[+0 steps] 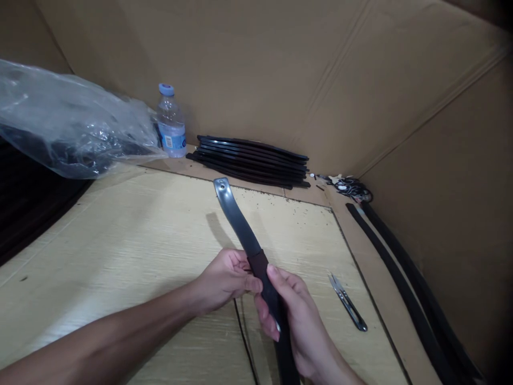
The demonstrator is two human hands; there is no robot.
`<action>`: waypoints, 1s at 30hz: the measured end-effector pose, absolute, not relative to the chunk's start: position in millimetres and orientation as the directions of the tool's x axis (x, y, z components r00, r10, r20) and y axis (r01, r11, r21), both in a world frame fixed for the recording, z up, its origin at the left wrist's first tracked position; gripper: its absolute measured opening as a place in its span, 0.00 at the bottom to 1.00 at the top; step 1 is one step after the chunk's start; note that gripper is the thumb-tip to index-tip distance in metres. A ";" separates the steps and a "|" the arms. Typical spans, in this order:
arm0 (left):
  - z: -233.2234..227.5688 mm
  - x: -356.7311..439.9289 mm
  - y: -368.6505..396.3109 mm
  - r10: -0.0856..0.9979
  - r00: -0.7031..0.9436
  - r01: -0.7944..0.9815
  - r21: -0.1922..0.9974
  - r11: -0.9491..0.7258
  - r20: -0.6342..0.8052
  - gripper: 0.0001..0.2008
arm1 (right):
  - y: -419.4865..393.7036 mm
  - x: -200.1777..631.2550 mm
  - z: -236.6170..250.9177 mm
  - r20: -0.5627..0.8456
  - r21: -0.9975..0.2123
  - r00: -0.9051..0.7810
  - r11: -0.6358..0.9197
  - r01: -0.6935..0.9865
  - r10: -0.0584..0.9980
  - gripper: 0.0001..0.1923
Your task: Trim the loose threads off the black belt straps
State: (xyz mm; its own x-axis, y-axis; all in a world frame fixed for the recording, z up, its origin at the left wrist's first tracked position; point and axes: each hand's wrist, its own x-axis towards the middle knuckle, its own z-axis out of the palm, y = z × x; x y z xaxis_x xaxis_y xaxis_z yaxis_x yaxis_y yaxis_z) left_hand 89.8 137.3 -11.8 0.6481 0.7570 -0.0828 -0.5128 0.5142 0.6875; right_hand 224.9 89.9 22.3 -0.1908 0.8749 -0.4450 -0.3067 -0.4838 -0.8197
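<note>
A long, curved dark metal strip (236, 214) with a hole near its rounded far end slants up from the bottom of the view. Its lower part is covered by a black sleeve (258, 263). My right hand (298, 305) is wrapped round the sleeved part from the right. From the left, my left hand (234, 278) pinches the sleeve's edge between thumb and fingers, just below the bare metal. A thin black cord (243, 331) hangs down beneath my left hand; its upper end is hidden by the fingers.
Thread snips (348, 302) lie right of my hands on the pale tabletop (152, 224). Behind stand a stack of dark strips (250, 160), a water bottle (171, 123) and a clear plastic bag (80, 123). Tangled cords (350, 188) and long black strips (395, 278) lie along the right cardboard wall.
</note>
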 end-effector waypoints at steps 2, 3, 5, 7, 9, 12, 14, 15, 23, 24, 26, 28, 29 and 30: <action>-10.2 90.0 136.6 0.756 0.649 -0.514 0.684 0.517 -0.084 0.12 | 90.3 225.0 23.8 -0.451 -0.823 -0.185 -0.486 -0.293 0.873 0.21; -9.3 90.1 136.3 0.759 0.645 -0.517 0.683 0.516 -0.086 0.12 | 90.8 225.0 24.8 -0.450 -0.825 -0.184 -0.486 -0.288 0.874 0.20; -7.9 90.1 135.9 0.765 0.638 -0.517 0.689 0.509 -0.087 0.12 | 92.0 224.7 26.5 -0.448 -0.823 -0.188 -0.485 -0.295 0.874 0.20; -7.1 90.0 135.6 0.772 0.627 -0.506 0.701 0.502 -0.099 0.14 | 93.2 223.9 27.7 -0.452 -0.809 -0.188 -0.489 -0.326 0.872 0.19; -7.4 89.8 135.5 0.779 0.615 -0.492 0.712 0.502 -0.124 0.16 | 93.7 223.0 28.2 -0.458 -0.793 -0.186 -0.494 -0.356 0.869 0.19; -9.4 89.4 135.7 0.798 0.583 -0.479 0.727 0.492 -0.155 0.18 | 93.3 221.9 28.0 -0.463 -0.781 -0.191 -0.501 -0.374 0.865 0.20; -10.9 89.3 136.0 0.807 0.569 -0.477 0.736 0.480 -0.158 0.17 | 92.9 221.7 27.6 -0.471 -0.766 -0.196 -0.509 -0.393 0.860 0.19; -11.3 89.3 136.3 0.808 0.569 -0.474 0.740 0.477 -0.156 0.16 | 92.9 221.8 27.4 -0.479 -0.753 -0.198 -0.517 -0.407 0.855 0.18; -8.2 88.4 138.6 0.854 0.490 -0.452 0.787 0.419 -0.173 0.14 | 96.4 221.5 26.2 -0.486 -0.727 -0.212 -0.527 -0.441 0.848 0.18; -7.4 88.3 138.8 0.869 0.462 -0.450 0.797 0.402 -0.178 0.13 | 97.1 221.4 26.2 -0.479 -0.734 -0.207 -0.518 -0.439 0.853 0.19; -5.3 88.6 139.4 0.896 0.406 -0.439 0.821 0.365 -0.182 0.13 | 98.2 221.2 26.7 -0.460 -0.753 -0.194 -0.496 -0.432 0.867 0.18; -2.7 89.8 140.2 0.920 0.353 -0.406 0.858 0.315 -0.171 0.14 | 99.1 220.9 27.4 -0.438 -0.768 -0.184 -0.472 -0.433 0.880 0.18; -1.2 90.9 140.8 0.932 0.325 -0.382 0.879 0.286 -0.162 0.15 | 99.4 220.6 27.8 -0.425 -0.772 -0.181 -0.459 -0.439 0.887 0.18; 0.5 92.4 141.4 0.942 0.298 -0.356 0.898 0.257 -0.152 0.16 | 99.5 220.0 28.3 -0.409 -0.777 -0.177 -0.443 -0.447 0.895 0.18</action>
